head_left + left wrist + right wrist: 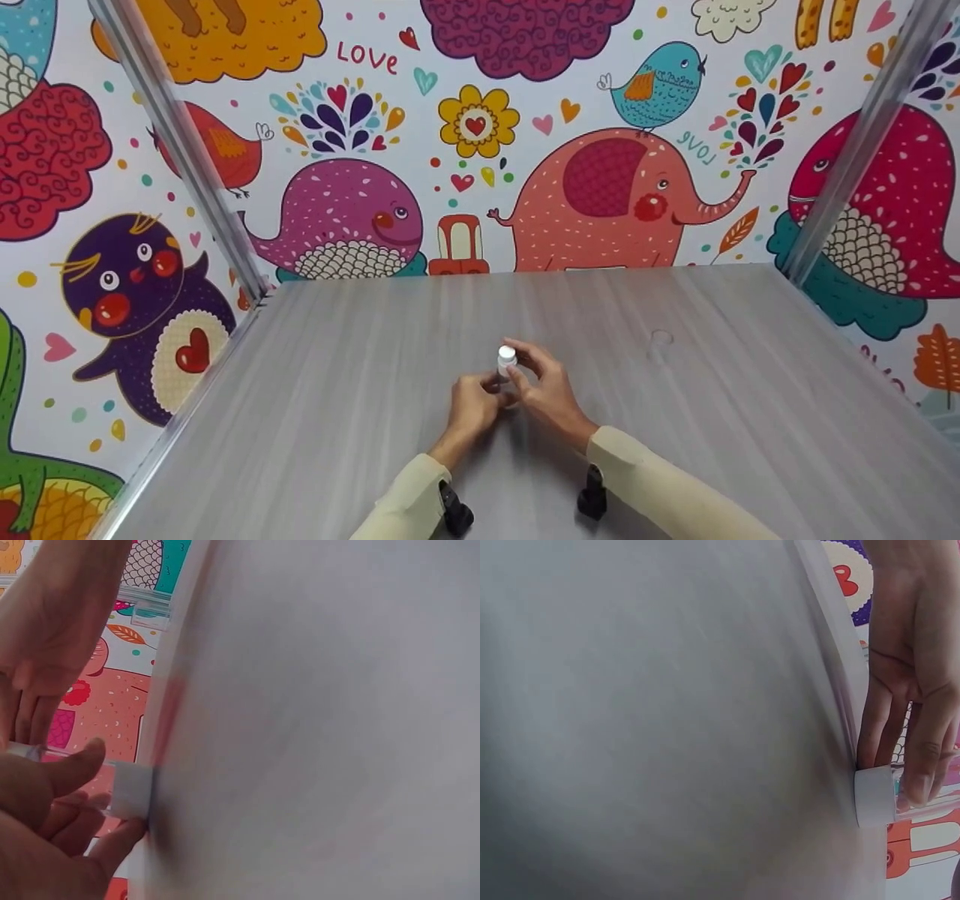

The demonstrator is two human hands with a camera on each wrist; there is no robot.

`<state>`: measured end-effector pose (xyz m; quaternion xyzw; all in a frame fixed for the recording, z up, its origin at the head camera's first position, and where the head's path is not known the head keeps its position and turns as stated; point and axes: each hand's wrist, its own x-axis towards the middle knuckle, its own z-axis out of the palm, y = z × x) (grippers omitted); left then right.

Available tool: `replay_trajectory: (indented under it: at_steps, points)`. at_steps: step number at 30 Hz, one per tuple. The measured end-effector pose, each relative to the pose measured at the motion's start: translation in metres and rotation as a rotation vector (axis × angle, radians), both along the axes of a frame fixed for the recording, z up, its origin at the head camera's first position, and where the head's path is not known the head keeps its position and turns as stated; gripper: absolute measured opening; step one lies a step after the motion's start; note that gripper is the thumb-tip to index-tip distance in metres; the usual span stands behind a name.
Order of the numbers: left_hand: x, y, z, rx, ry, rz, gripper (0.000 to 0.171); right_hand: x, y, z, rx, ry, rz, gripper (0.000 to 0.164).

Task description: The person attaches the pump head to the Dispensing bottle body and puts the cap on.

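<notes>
In the head view, a small white bottle (507, 360) with a white cap is between both hands, above the middle of the table. Below it, a clear cylinder with a white base (874, 797) stands upright on the table; its upper part is cut off in the right wrist view. My left hand (474, 405) grips this cylinder low down, with fingers around the clear wall and the base (132, 790). From the right, my right hand (551, 388) pinches the white bottle between thumb and fingers. How bottle and cylinder meet is hidden by the hands.
A small clear cup-like piece (661, 343) stands on the grey wood-grain table (360, 352), to the right of the hands and farther back. Patterned walls with metal posts (840, 157) border the table at the back and sides.
</notes>
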<state>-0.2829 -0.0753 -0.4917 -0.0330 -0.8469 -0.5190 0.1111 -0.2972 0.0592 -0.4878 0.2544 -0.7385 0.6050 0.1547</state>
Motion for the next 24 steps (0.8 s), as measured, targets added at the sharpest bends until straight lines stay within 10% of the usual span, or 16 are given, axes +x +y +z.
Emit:
replay_trajectory:
  at_steps: [24]
  points:
    - [0.0011, 0.0011, 0.0009, 0.013, -0.029, 0.009, 0.026, -0.0033, 0.0077, -0.0012, 0.053, 0.024, -0.031, 0.053]
